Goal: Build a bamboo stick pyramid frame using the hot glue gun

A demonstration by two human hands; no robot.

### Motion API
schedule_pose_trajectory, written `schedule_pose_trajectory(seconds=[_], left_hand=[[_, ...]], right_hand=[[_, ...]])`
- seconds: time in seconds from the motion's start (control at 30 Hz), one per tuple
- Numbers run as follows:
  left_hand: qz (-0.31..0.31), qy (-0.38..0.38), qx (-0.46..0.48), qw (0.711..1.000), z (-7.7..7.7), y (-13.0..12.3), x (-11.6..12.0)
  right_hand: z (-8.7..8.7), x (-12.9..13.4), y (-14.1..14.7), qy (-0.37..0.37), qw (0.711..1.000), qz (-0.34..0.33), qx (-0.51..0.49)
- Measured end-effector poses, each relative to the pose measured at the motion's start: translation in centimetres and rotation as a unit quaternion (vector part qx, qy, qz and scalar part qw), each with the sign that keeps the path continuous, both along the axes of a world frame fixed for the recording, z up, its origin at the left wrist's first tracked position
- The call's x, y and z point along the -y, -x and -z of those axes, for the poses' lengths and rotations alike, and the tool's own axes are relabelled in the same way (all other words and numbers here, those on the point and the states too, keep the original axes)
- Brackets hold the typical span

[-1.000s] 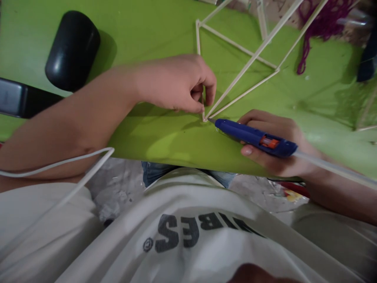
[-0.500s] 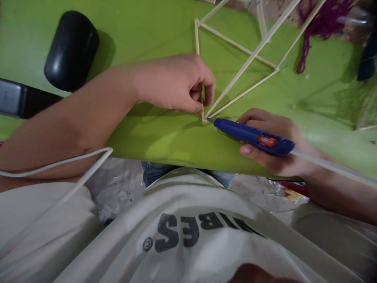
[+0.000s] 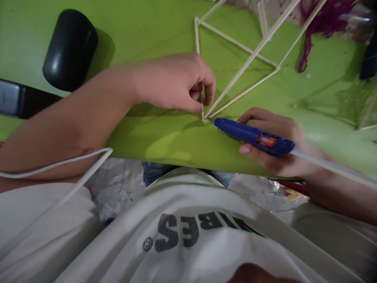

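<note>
A frame of thin pale wooden sticks (image 3: 240,73) stands over the green table, joined at its corners. My left hand (image 3: 182,82) pinches one of its sticks between thumb and fingers, close to the corner nearest my body. Wrapped in my right hand (image 3: 273,125) is a blue glue gun (image 3: 247,132) with an orange part showing in its side. A long translucent glue stick (image 3: 335,167) sticks out of its back end. The gun's metal nozzle is at the near corner of the frame; I cannot tell whether it touches the wood.
A black rounded object (image 3: 70,49) and a black-and-grey case (image 3: 26,98) lie at the left on the green table (image 3: 141,23). Purple yarn (image 3: 326,23) lies at the far right. A white cable (image 3: 88,169) crosses by my left forearm.
Both hands, the glue gun and the stick frame look almost unmoved. The view has shifted very slightly.
</note>
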State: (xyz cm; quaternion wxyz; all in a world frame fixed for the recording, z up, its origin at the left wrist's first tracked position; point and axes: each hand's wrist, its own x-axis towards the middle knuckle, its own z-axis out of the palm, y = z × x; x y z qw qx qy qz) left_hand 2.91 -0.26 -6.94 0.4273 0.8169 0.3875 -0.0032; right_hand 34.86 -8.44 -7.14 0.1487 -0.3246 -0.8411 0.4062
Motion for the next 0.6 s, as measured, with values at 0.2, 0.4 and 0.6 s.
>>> schedule_pose_trajectory(seconds=[0.2,0.4,0.6], left_hand=[[-0.002,0.001,-0.009,1.0,-0.1,0.0,0.2],[-0.004,-0.005,-0.014,1.0,0.0,-0.1,0.2],[-0.006,0.003,-0.012,1.0,0.1,0.1,0.1]], right_hand=[[0.7,0.5,-0.4,-0.016,1.0,-0.003,-0.011],[0.9,1.1,-0.7,-0.011,1.0,0.018,0.015],[0.3,0.7,-1.2,0.02,0.999,0.038,-0.007]])
